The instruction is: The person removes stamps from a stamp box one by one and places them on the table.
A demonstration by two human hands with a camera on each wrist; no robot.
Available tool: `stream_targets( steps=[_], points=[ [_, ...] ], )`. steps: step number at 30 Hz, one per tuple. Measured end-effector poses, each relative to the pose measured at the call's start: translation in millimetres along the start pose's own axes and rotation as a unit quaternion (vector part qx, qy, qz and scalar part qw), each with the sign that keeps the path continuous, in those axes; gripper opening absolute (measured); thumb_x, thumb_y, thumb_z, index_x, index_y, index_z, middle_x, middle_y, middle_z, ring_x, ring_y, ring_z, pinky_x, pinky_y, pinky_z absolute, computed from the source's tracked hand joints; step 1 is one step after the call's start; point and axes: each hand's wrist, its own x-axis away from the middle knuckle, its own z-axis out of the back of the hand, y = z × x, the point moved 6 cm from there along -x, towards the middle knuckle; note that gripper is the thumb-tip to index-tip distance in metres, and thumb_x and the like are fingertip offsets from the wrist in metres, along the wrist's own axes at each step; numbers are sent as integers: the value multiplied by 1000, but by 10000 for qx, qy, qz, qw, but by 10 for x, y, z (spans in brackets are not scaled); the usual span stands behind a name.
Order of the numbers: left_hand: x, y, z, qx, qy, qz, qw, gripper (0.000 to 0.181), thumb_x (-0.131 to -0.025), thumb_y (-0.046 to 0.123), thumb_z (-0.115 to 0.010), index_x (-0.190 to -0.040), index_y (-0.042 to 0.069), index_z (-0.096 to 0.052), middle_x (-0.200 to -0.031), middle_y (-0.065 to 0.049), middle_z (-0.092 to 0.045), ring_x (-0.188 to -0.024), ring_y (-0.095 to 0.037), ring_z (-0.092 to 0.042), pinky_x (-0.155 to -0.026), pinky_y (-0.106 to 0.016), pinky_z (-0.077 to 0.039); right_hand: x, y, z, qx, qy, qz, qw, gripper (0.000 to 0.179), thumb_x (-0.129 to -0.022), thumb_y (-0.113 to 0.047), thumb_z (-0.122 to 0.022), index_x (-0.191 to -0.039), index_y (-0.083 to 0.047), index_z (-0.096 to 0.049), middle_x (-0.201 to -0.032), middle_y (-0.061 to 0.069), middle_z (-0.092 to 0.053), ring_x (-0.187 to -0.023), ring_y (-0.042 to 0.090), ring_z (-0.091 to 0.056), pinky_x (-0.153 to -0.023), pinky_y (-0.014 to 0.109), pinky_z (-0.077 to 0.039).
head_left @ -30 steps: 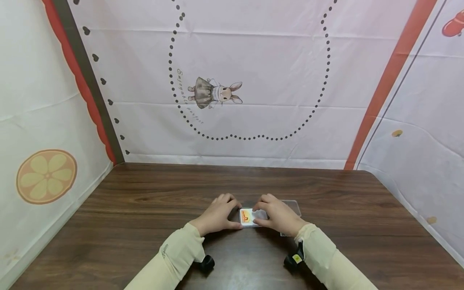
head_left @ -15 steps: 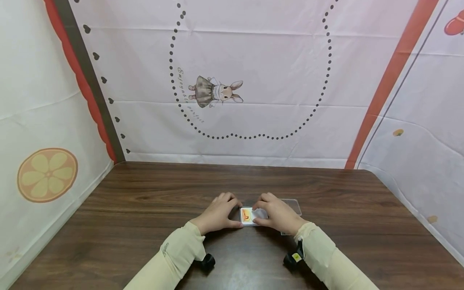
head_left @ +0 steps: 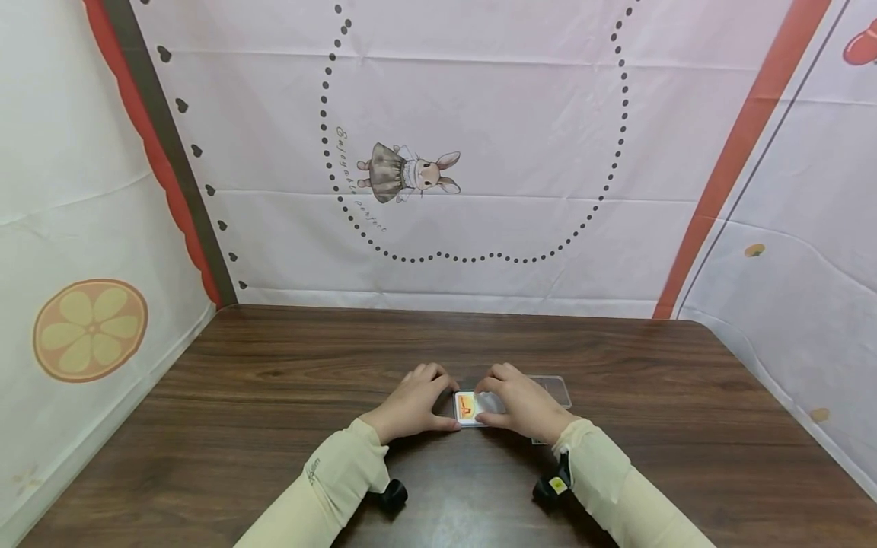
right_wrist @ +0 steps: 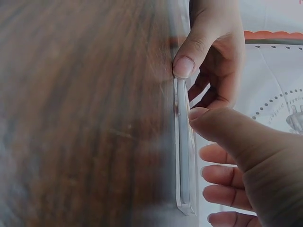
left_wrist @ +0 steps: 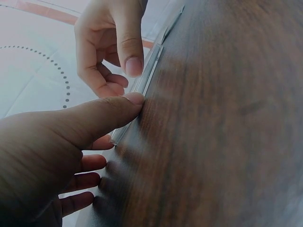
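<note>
A small flat clear plastic case (right_wrist: 179,156) lies on the table between the two hands. In it is a white card (head_left: 466,409) with a yellow and orange picture at its left end. My left hand (head_left: 411,405) grips the case's left end, thumb on the near edge and fingers at the far edge. My right hand (head_left: 524,403) is bent over the right part, its thumb and forefinger pinching the card across its width. The right hand hides the card's right end. Its other fingers curl loosely beyond the case in the right wrist view.
A second clear plastic piece (head_left: 556,390) lies flat behind the right hand. The corner of another flat item (head_left: 538,441) peeks out below that hand. The brown wooden table (head_left: 308,358) meets a printed cloth wall (head_left: 521,152) at the back.
The right thumb and forefinger have shifted slightly left along the card. The left hand and the case stay in place.
</note>
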Motion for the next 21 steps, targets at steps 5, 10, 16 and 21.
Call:
stream_targets(
  steps=[5, 10, 16, 21],
  points=[
    [2, 7, 7, 4, 6, 5, 10000, 52, -74, 50, -66, -115, 20, -55, -112, 1, -47, -103, -16, -42, -91, -38, -35, -13, 0, -15, -41, -51, 1, 10000, 35, -80, -43, -64, -104, -17, -64, -94, -5, -52, -80, 6, -40, -66, 21, -40],
    [-3, 19, -1, 13, 6, -48, 10000, 52, -75, 50, -67, -115, 19, -55, -113, 0, -47, -102, -16, -42, -90, -37, -36, -22, 3, -30, -53, -85, 0, 9999, 35, -80, -43, -64, -102, -16, -64, -93, -5, -52, -80, 6, -41, -67, 22, -40],
    [-3, 37, 4, 90, 23, -142, 9999, 53, -74, 49, -67, -115, 18, -54, -113, 0, -46, -101, -16, -42, -87, -38, -36, -24, 17, -39, -53, -102, -36, 9999, 33, -79, -43, -64, -100, -17, -64, -92, -6, -51, -81, 6, -41, -67, 22, -40],
    [-3, 13, 4, 116, 1, -70, 9999, 53, -74, 50, -67, -115, 19, -54, -114, 0, -46, -103, -16, -42, -90, -38, -35, -41, 16, -40, -95, -91, 8, 9999, 32, -80, -43, -64, -99, -17, -63, -93, -6, -51, -80, 6, -41, -67, 21, -39]
  ],
)
